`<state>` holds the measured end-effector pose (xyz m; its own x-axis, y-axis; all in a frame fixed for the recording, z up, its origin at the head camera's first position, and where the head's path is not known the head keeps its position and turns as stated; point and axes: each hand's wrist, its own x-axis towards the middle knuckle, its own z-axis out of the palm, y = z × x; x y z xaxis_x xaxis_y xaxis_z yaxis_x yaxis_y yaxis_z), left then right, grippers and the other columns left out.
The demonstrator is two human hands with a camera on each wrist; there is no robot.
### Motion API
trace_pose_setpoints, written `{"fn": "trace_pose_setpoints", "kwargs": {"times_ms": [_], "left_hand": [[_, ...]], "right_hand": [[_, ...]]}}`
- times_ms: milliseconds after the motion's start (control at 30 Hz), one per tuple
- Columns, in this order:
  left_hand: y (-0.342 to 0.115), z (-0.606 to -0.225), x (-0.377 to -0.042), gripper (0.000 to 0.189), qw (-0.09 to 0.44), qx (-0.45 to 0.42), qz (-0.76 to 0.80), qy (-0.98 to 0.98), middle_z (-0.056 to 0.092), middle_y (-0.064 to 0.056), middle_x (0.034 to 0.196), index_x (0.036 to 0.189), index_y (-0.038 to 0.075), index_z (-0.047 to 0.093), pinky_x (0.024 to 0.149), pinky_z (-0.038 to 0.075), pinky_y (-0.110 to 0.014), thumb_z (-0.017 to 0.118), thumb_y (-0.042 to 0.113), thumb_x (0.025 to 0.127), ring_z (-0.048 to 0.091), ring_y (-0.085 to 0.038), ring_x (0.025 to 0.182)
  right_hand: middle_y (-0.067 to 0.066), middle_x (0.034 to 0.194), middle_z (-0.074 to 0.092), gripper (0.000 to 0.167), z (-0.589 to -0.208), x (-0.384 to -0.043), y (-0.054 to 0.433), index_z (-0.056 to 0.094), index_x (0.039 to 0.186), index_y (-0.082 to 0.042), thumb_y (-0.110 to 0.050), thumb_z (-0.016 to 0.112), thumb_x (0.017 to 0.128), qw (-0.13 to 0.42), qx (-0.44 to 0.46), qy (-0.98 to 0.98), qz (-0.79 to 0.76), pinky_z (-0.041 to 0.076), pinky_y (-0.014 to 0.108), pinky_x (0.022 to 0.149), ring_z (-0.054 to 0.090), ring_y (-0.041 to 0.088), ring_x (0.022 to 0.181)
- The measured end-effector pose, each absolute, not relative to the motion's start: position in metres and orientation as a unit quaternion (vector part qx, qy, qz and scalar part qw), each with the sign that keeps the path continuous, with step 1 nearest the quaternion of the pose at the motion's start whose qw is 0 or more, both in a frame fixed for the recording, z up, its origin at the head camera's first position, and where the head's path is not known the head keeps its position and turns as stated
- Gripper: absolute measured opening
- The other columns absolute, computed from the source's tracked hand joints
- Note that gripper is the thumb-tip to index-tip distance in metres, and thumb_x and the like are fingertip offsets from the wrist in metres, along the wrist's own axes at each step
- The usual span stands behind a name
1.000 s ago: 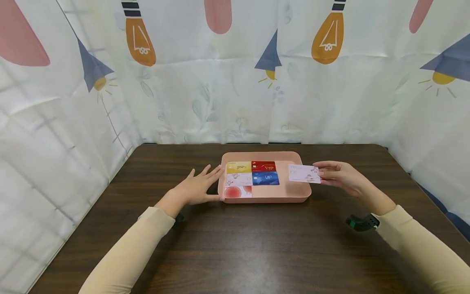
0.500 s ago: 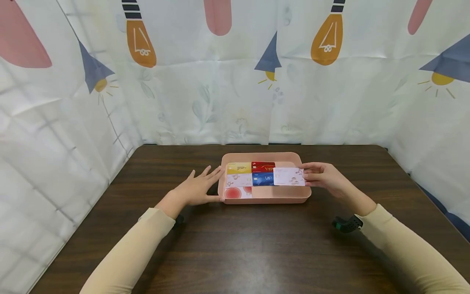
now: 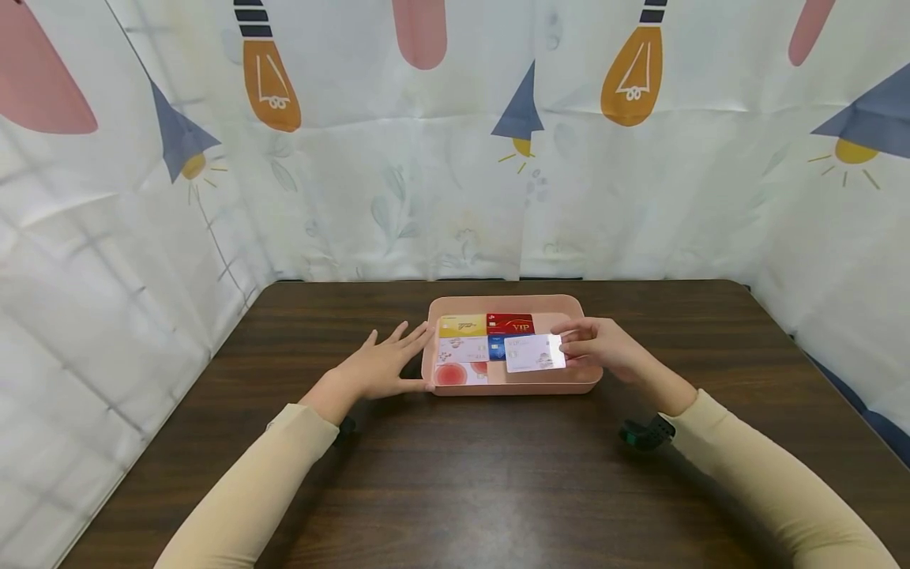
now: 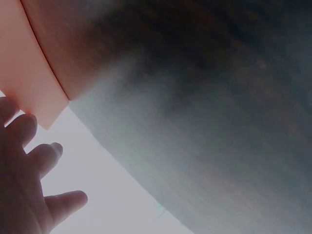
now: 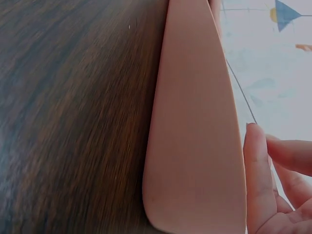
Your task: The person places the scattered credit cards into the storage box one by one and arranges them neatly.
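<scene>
A shallow pink tray stands on the dark wooden table. Pinched by its right end, a white card is in my right hand, above the tray's front middle and partly covering a blue VIP card. Behind that lies a red VIP card. On the tray's left side are a yellow card, a white floral card and a card with red circles. Fingers spread, my left hand touches the tray's left edge. The right wrist view shows the tray wall beside my fingers.
The brown table extends around the tray on all sides. Behind it hangs a pale curtain printed with bulbs and lamps; more cloth closes off the left and right sides.
My right hand has carried the white card leftward and slightly forward toward me, from the tray's right edge to over the blue card. My left hand has stayed put.
</scene>
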<state>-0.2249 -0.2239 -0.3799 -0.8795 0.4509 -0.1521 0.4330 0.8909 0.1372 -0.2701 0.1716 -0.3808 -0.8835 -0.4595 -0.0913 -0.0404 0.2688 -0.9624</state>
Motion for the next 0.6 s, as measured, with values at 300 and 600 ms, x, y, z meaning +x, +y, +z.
{"fn": "trace_pose_setpoints", "kwargs": {"times_ms": [300, 600], "left_hand": [[-0.224, -0.378, -0.224, 0.102, 0.089, 0.230, 0.048, 0.968, 0.016, -0.005, 0.170, 0.167, 0.016, 0.015, 0.114, 0.011, -0.074, 0.057, 0.071, 0.093, 0.013, -0.038, 0.155], [-0.223, -0.378, -0.223, 0.102, 0.090, 0.230, 0.048, 0.968, 0.017, -0.006, 0.170, 0.167, 0.016, 0.014, 0.114, 0.012, -0.074, 0.057, 0.071, 0.093, 0.014, -0.038, 0.155]], "right_hand": [[0.012, 0.101, 0.066, 0.036, -0.383, -0.273, 0.160, 0.058, 0.133, 0.010, 0.003, 0.064, 0.098, 0.193, -0.149, 0.786, -0.568, 0.061, 0.033, 0.076, 0.063, 0.021, 0.085], [0.015, 0.100, 0.063, 0.034, -0.386, -0.277, 0.149, 0.056, 0.130, 0.011, 0.003, 0.063, 0.098, 0.240, -0.160, 0.775, -0.562, 0.061, 0.032, 0.071, 0.065, 0.022, 0.081]]}}
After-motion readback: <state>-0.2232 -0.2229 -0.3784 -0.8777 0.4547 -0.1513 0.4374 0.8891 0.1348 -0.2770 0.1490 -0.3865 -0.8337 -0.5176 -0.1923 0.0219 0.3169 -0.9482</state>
